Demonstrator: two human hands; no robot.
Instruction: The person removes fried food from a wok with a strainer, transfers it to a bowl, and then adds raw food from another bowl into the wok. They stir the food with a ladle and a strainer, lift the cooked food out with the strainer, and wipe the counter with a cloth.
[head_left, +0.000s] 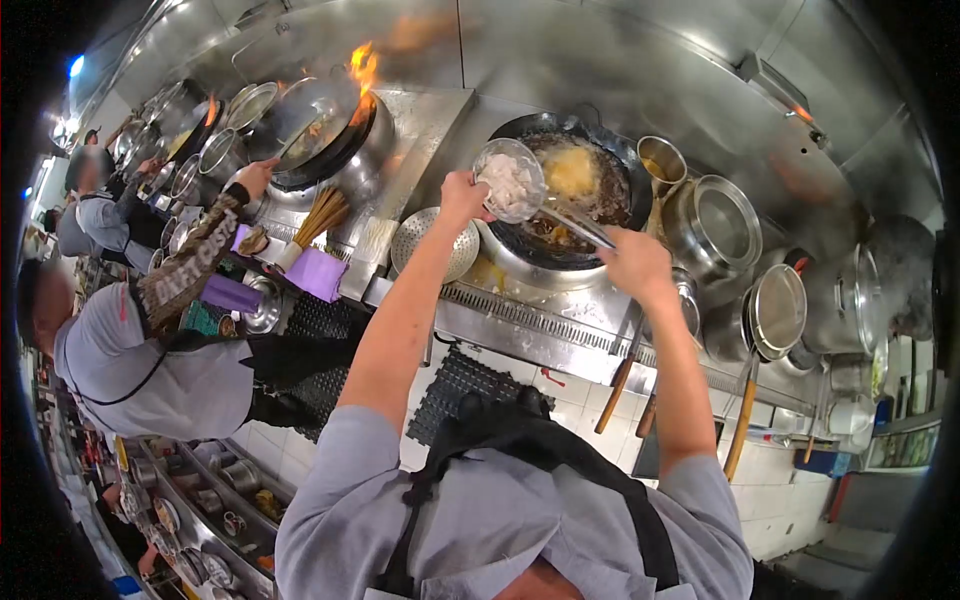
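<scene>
My left hand [466, 200] grips the edge of a clear bowl [523, 205] filled with pale, whitish food pieces [505, 178]. The bowl is held over the left side of a large dark wok [510, 130]. Inside the wok is dark bubbling liquid, with a yellow foamy patch [572, 172] in it. My right hand [640, 265] is closed around the handle of a metal utensil [585, 227], which slants over the wok toward the bowl. The far end of this utensil is hidden by the bowl or the liquid, so I cannot tell its kind.
A perforated strainer [436, 247] lies left of the wok. To the right stand a small metal pot [661, 160], stacked steel pots [715, 225] and sieves [778, 305]. Wooden-handled tools [618, 385] hang over the front edge. On the left, a co-worker [150, 350] tends a flaming wok [335, 140].
</scene>
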